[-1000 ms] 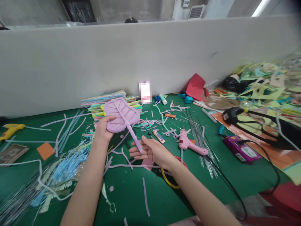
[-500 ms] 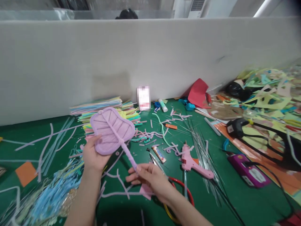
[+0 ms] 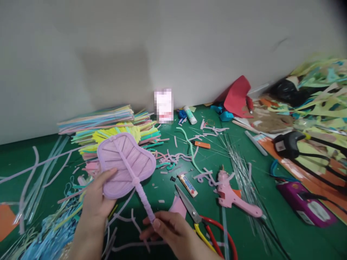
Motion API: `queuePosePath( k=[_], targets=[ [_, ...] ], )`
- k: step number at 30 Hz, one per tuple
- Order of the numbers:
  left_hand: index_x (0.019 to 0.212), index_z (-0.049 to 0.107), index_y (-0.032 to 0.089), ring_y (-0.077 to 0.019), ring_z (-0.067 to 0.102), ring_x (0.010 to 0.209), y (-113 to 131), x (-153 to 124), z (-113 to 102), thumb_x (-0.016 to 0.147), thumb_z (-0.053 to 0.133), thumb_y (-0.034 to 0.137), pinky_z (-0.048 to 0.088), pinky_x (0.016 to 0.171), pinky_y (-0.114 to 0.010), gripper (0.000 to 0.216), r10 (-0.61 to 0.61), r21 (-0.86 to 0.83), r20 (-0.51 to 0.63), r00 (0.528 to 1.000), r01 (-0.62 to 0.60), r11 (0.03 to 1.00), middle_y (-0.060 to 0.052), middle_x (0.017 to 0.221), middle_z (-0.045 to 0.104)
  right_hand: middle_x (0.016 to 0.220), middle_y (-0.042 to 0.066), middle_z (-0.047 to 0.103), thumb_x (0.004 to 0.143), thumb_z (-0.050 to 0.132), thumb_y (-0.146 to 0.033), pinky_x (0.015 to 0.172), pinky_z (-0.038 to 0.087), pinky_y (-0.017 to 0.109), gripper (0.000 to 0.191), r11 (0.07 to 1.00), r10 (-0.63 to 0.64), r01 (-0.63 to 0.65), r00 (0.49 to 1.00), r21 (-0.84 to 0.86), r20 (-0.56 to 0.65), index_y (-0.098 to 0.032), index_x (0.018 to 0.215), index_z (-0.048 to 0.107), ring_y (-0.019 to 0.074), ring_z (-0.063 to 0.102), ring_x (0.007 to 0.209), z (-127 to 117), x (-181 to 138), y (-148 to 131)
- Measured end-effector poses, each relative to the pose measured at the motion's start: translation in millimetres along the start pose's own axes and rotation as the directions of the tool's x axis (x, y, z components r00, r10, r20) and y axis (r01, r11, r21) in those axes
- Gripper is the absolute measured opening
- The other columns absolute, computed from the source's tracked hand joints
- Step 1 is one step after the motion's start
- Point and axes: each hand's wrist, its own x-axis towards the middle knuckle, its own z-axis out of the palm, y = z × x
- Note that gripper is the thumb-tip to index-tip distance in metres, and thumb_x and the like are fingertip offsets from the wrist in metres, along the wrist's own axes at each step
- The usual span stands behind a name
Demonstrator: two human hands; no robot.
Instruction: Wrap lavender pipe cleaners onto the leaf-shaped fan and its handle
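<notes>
From my remote seat I see a plain, pale grey wall [image 3: 173, 54] filling the upper part of the head view. A broad, soft-edged shadow [image 3: 115, 76] lies on its left half; a faint dark mark [image 3: 282, 42] shows toward the right. Below, a green surface [image 3: 309, 243] meets the wall along a slanting line. The light is soft.
</notes>
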Motion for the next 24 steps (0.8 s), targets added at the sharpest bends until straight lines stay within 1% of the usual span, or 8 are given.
queuePosePath(
  k=[4, 7, 11, 14, 17, 19, 21, 24],
  targets=[
    [0.098, 0.07, 0.02, -0.0211, 0.072, 0.085, 10.1, -8.8, 21.8, 0.065, 0.075, 0.021, 0.059, 0.073, -0.027, 0.033, -0.003, -0.043, 0.009, 1.0, 0.004, 0.999, -0.001, 0.086, 0.076, 0.095, 0.012, 0.074, 0.092, 0.042, -0.056, 0.075, 0.051, 0.028, 0.051, 0.97, -0.1, 0.096, 0.995, -0.223, -0.006, -0.012, 0.1, 0.067, 0.0202, 0.069, 0.086, -0.6, -0.5, -0.7],
    [0.097, 0.07, 0.017, -0.0205, 0.072, 0.081, 16.2, -26.1, 23.2, 0.064, 0.078, 0.019, 0.058, 0.068, -0.024, 0.034, -0.022, -0.024, 0.035, 0.999, 0.023, 0.999, -0.004, 0.087, 0.076, 0.085, 0.009, 0.073, 0.094, 0.043, -0.043, 0.061, 0.045, 0.023, 0.039, 0.873, -0.104, 0.083, 0.994, -0.481, -0.018, -0.014, 0.09, 0.068, 0.0167, 0.065, 0.071, -0.6, -10.7, -8.7],
    [0.101, 0.068, 0.019, -0.0221, 0.072, 0.078, 10.6, -65.2, -7.0, 0.064, 0.079, 0.021, 0.059, 0.066, -0.028, 0.039, -0.079, 0.008, -0.039, 0.996, 0.079, 0.997, -0.005, 0.091, 0.076, 0.071, 0.003, 0.071, 0.091, 0.049, -0.036, 0.055, 0.039, 0.023, 0.027, 0.662, -0.168, 0.152, 0.984, -0.734, 0.053, -0.02, 0.087, 0.071, 0.0141, 0.06, 0.06, -6.0, -44.4, -25.6],
    [0.108, 0.064, 0.021, -0.0248, 0.072, 0.081, -3.5, -95.9, -34.8, 0.066, 0.079, 0.028, 0.06, 0.067, -0.033, 0.045, -0.121, 0.049, -0.162, 0.979, 0.13, 0.99, -0.005, 0.093, 0.075, 0.08, 0.005, 0.073, 0.092, 0.047, -0.037, 0.061, 0.043, 0.025, 0.028, 0.593, -0.203, 0.128, 0.979, -0.795, 0.006, -0.022, 0.095, 0.071, 0.017, 0.064, 0.067, -17.2, -64.4, -40.1],
    [0.114, 0.06, 0.023, -0.0264, 0.069, 0.097, -22.3, -114.0, -43.5, 0.074, 0.072, 0.034, 0.058, 0.077, -0.036, 0.043, -0.102, 0.098, -0.219, 0.971, 0.125, 0.987, -0.007, 0.107, 0.072, 0.091, 0.007, 0.074, 0.093, 0.044, -0.037, 0.069, 0.046, 0.029, 0.032, 0.499, -0.228, 0.059, 0.972, -0.865, -0.065, -0.021, 0.105, 0.069, 0.0208, 0.068, 0.076, -28.8, -65.4, -56.5],
    [0.113, 0.058, 0.023, -0.0273, 0.064, 0.109, -36.5, -117.7, -35.0, 0.073, 0.072, 0.035, 0.055, 0.084, -0.036, 0.044, -0.077, 0.164, -0.24, 0.968, 0.118, 0.979, -0.008, 0.117, 0.068, 0.1, 0.009, 0.074, 0.093, 0.044, -0.036, 0.074, 0.047, 0.031, 0.034, 0.421, -0.247, 0.032, 0.966, -0.907, -0.081, -0.02, 0.111, 0.068, 0.0232, 0.069, 0.086, -32.7, -57.7, -68.4],
    [0.11, 0.058, 0.023, -0.0283, 0.062, 0.112, -50.7, -117.6, -18.4, 0.074, 0.071, 0.038, 0.052, 0.089, -0.038, 0.042, -0.028, 0.369, -0.219, 0.975, 0.109, 0.923, -0.009, 0.117, 0.068, 0.105, 0.01, 0.073, 0.092, 0.046, -0.036, 0.079, 0.047, 0.033, 0.034, 0.345, -0.259, 0.008, 0.962, -0.939, -0.086, -0.019, 0.113, 0.067, 0.0255, 0.068, 0.094, -32.9, -47.4, -79.8],
    [0.116, 0.053, 0.022, -0.026, 0.062, 0.112, -65.8, -115.8, 8.6, 0.078, 0.066, 0.036, 0.047, 0.095, -0.038, 0.043, 0.03, 0.438, 0.002, 1.0, -0.028, 0.899, -0.01, 0.12, 0.066, 0.107, 0.01, 0.073, 0.092, 0.048, -0.032, 0.081, 0.047, 0.034, 0.033, 0.257, -0.313, -0.014, 0.945, -0.966, -0.098, -0.017, 0.114, 0.066, 0.0268, 0.068, 0.096, -30.7, -33.6, -90.8]
  ],
)
